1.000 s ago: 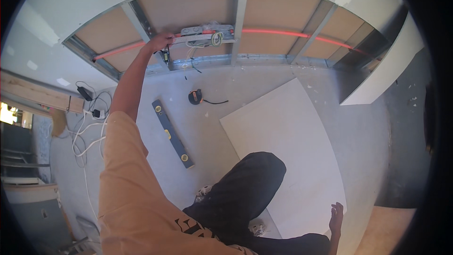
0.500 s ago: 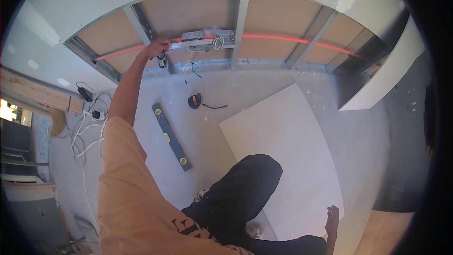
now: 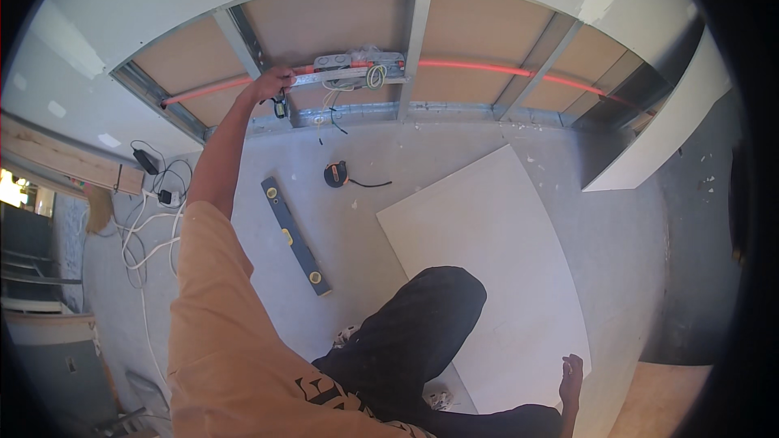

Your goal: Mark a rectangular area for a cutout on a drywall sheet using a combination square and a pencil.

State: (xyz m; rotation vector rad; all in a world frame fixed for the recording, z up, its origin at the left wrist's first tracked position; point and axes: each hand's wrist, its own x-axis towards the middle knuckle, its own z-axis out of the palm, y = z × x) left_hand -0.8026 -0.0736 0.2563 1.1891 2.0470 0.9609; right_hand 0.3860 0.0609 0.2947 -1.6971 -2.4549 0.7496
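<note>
Left hand: we have it up at the wall opening, fingers bent together at the left end of a metal strip; whether they pinch that end or the tool below, we cannot tell.
Strip: it begins at those fingertips and lies to their right, its long axis crosswise along the wall and roughly level; our left hand is much the nearer.
Dark tool: just below the left fingers, with a yellowish patch; we cannot make out its kind.
Metal boxes: right of the left fingers, behind the strip, with a coil of wire farther right.
Right hand: well apart from the strip, by the white board; we see its fingers loosely curled, with nothing evident in them.
Floor: the tape measure and the spirit level lie below the left fingers, toward our knees.
Change: against one second ago, the wall sits slightly lower in our view, yet the left fingers keep their place at the strip's end.
</note>
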